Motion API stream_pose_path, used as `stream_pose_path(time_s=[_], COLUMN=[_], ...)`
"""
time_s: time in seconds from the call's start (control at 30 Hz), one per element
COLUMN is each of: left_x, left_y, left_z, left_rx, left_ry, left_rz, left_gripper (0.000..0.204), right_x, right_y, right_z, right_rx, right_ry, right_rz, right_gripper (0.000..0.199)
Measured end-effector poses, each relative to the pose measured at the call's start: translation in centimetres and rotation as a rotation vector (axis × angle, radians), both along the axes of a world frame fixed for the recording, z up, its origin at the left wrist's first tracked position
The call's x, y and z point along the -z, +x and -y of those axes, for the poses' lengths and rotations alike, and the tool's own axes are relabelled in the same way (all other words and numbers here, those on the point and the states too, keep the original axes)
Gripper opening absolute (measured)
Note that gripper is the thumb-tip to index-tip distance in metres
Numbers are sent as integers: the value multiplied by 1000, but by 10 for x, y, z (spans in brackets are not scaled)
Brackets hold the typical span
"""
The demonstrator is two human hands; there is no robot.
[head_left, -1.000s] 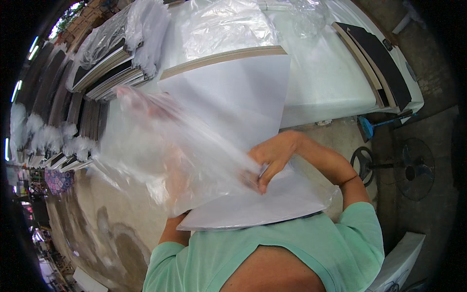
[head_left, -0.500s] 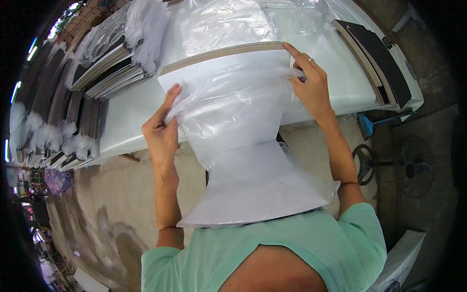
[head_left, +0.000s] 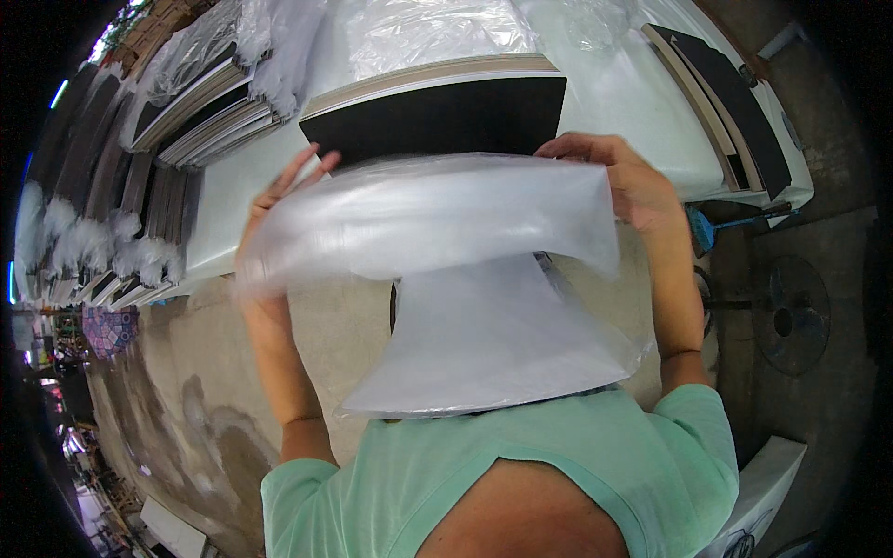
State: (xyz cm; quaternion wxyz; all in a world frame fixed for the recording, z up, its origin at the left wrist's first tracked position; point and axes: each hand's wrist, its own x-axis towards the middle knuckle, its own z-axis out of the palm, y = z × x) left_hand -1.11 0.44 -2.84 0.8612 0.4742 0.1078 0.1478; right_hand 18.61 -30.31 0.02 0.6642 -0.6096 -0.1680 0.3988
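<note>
A translucent plastic bag, blurred by motion, spans the space between my hands; a pale sheet seems to be inside it. My right hand is closed on its far right edge, fingers curled over the top. At its left end is my left hand, smeared, fingers stretched toward the far side and the palm partly hidden by the plastic. Just beyond stands a stack of boards with a black front face and pale layered edges. Across my lap lie more flat plastic bags.
Bundles of boards under plastic fill the table's left side. Clear plastic film lies at the back. Curved dark boards rest at the right end of the white table. A floor fan stands to the right.
The bag and the pale sheet have come off the front of the stack toward me, baring its black face. My right hand has moved nearer; my left has shifted left.
</note>
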Motion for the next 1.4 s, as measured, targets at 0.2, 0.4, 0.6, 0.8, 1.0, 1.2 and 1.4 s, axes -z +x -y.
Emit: stream_pose_path(time_s=[0.2, 0.4, 0.6, 0.8, 1.0, 1.2, 1.4], left_x=[92, 101, 215, 222, 294, 222, -18], left_y=[-40, -57, -85, -79, -70, -61, -33], left_z=[-12, 16, 50, 68, 49, -11, -63], left_rx=[-23, -592, -369, -164, -227, -92, -60], left_ry=[-347, 209, -763, -750, -352, 185, 713], left_rz=[184, -1, 142, 199, -189, -576, -135], left_gripper=[46, 51, 68, 56, 47, 52, 64], right_x=[69, 39, 100, 169, 252, 155, 31], right_y=[5, 12, -3, -17, -1, 80, 154], right_z=[8, 6, 13, 43, 39, 42, -58], right_rx=[209, -89, 226, 82, 178, -394, -29], right_ry=[179, 354, 90, -165, -307, -445, -64], right_rz=[-462, -429, -547, -425, -321, 409, 983], right_gripper=[46, 53, 45, 52, 46, 19, 26])
